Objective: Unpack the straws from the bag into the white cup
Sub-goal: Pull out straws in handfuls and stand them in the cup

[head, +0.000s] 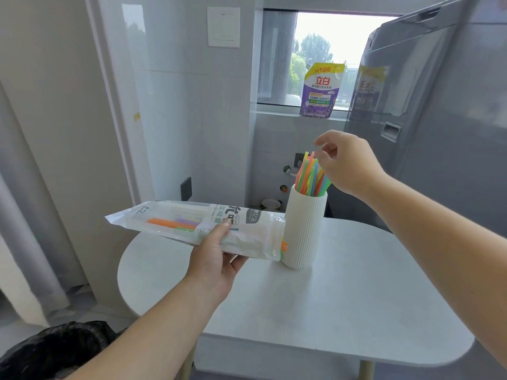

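White and ribbed, the cup (304, 229) stands on the bench (343, 297), and many bright straws (312, 174) stand in it. Just left of the cup, our left hand (216, 256) grips the plastic bag (175, 215), with a few more inside. Above the cup, our right hand (348, 163) hovers with loose fingers, gripping nothing.

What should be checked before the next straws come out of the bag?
1. Cup upright on the table: ok.
2. Left hand grips the bag: ok.
3. Bag emptied: not ok; bag straws lie inside, tips poking out by the cup.
4. Cup straws standing inside the cup: ok.
5. Right hand free of the cup straws: cannot tell; its fingers are at their tops.
6. Room left in the cup: cannot tell.
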Motion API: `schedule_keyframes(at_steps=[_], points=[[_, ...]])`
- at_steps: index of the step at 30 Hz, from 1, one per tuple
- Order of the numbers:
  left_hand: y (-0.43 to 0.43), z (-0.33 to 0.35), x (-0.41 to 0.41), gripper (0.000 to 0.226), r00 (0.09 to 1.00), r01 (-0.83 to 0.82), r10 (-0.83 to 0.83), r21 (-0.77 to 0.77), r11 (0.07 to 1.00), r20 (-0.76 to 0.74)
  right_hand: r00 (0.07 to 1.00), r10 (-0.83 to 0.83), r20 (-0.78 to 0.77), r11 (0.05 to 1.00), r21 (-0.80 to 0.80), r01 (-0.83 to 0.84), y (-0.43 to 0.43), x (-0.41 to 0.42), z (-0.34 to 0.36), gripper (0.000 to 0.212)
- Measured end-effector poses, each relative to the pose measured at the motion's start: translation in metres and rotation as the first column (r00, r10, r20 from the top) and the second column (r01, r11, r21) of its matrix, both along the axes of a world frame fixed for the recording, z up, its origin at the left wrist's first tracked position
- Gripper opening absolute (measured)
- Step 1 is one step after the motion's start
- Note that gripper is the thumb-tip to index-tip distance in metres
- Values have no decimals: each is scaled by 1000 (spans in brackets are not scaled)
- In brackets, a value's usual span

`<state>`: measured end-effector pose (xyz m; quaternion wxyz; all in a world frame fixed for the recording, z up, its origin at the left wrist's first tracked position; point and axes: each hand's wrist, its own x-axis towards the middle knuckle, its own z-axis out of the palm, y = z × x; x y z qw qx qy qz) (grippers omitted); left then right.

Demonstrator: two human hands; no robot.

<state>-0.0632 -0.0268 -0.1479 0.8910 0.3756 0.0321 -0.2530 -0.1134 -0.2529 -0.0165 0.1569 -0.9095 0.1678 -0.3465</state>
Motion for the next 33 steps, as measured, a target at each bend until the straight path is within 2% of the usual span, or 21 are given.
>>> schedule_keyframes(at_steps=[3, 9, 11, 12, 13, 14, 16, 18, 19, 21, 24, 27, 29, 31, 33], points=[[0, 0, 0, 33, 1000, -3, 3, 2, 1000, 1, 999, 0, 38, 1000, -8, 1, 1, -1, -2, 25], [0, 1, 1, 35, 1000, -6, 6, 2, 1000, 3, 956, 22, 294, 999, -29, -14, 40, -35, -25, 14], [1, 2, 0, 36, 1000, -6, 6, 2, 1000, 21, 956, 27, 293, 994, 98, -58, 61, -51, -50, 20], [1, 2, 0, 36, 999, -4, 4, 10, 1000, 45, 962, 19, 271, 963, 254, -90, 70, -58, -65, 23], [1, 2, 0, 35, 997, -2, 0, 25, 1000, 75, 971, 7, 238, 883, 455, -118, 77, -62, -77, 25], [1, 1, -1, 33, 994, -3, -2, 45, 999, 111, 983, -5, 181, 742, 660, -117, 82, -64, -89, 27], [1, 2, -3, 25, 982, -12, -7, 99, 995, 189, 998, 10, 62, 345, 937, -62, 88, -64, -109, 37], [0, 4, -8, 23, 965, -14, -24, 144, 990, 260, 995, 12, 94, -33, 995, -94, 93, -66, -120, 50], [-1, 5, -10, 23, 955, -22, -28, 166, 986, 294, 992, 4, 129, -156, 980, -127, 95, -67, -123, 54], [-2, 6, -14, 24, 931, -50, -33, 217, 975, 363, 983, -21, 182, -277, 944, -180, 100, -68, -124, 56], [-3, 6, -19, 30, 895, -83, -42, 260, 962, 444, 977, -64, 205, -307, 927, -215, 105, -68, -123, 46], [-3, 5, -19, 34, 885, -88, -51, 273, 958, 464, 985, -11, 173, -223, 960, -171, 106, -70, -126, 33], [-2, 5, -17, 31, 901, -93, -31, 262, 961, 432, 994, 21, 111, -132, 985, -107, 105, -70, -128, 29], [0, 5, -14, 25, 923, -96, -5, 242, 965, 384, 998, 48, 26, 24, 999, -27, 101, -71, -127, 28], [3, 4, -10, 22, 943, -84, 6, 221, 972, 332, 994, 106, -1, 168, 986, -17, 94, -73, -129, 21]])
